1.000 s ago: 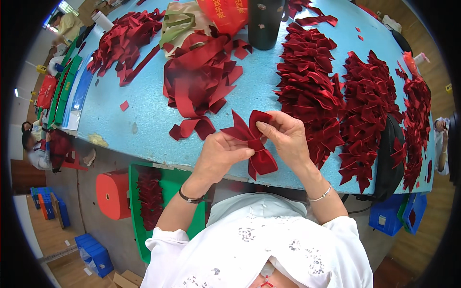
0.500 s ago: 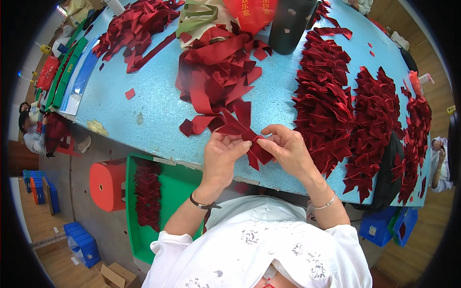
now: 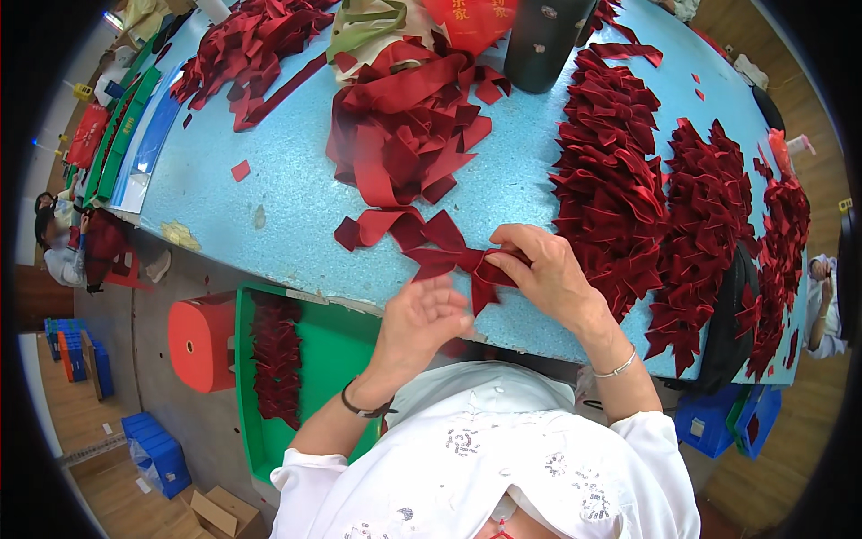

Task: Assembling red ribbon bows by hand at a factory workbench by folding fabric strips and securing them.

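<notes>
A dark red ribbon bow [image 3: 462,258] is spread out at the table's near edge, its loops and tails fanned. Its right side is pinched between the thumb and fingers of my right hand [image 3: 549,274]. Just below the bow, my left hand [image 3: 422,323] is free of it, slightly blurred, fingers loosely bent and thumb apart. A loose red ribbon strip [image 3: 377,225] lies left of the bow. Beyond it rises a heap of cut red ribbon [image 3: 404,126]. Overlapping rows of finished-looking bows [image 3: 611,189] stretch along the table to the right.
The blue table [image 3: 296,193] has a worn near edge. A black tumbler [image 3: 539,45] and a cloth bag [image 3: 377,27] stand at the back. A green crate [image 3: 337,346] holding bows sits below on the left, beside a red stool [image 3: 202,346]. A black bag [image 3: 723,328] hangs at the right edge.
My left hand has let go of the bow and drawn back toward me. The right hand keeps its pinch, and the bow now lies more spread out.
</notes>
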The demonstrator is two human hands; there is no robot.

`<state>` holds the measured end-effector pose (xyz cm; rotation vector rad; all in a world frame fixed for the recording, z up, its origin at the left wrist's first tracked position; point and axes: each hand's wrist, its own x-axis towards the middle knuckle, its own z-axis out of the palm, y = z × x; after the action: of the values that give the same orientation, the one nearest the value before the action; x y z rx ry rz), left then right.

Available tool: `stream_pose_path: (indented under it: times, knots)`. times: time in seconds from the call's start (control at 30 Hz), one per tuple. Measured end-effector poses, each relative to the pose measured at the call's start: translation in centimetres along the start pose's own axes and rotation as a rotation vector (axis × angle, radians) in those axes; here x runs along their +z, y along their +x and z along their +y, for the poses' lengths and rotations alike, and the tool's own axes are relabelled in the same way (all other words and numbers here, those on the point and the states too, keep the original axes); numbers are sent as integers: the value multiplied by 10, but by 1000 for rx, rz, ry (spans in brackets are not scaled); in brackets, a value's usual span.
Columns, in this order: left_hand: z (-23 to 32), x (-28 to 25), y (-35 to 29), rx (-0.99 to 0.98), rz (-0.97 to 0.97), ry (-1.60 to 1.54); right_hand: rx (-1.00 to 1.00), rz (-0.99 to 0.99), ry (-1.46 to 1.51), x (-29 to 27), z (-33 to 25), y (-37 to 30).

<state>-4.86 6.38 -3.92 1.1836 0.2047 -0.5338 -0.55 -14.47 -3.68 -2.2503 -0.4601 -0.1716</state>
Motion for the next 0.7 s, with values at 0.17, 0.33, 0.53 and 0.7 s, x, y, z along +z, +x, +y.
stream_pose_path:
  times: [0.17, 0.33, 0.53, 0.7]
  knots:
    - [35, -14, -20, -170, -186, 391, 8, -42, -108, 0, 3, -1]
    - [65, -17, 35, 1058, -296, 1079, -12, -37, -89, 2, 1, 4]
    - [50, -9, 79, 1123, -607, 1201, -17, -65, -93, -2, 3, 6]
    - [45, -7, 84, 961, -583, 1219, -64, 5, -69, -1, 12, 10]
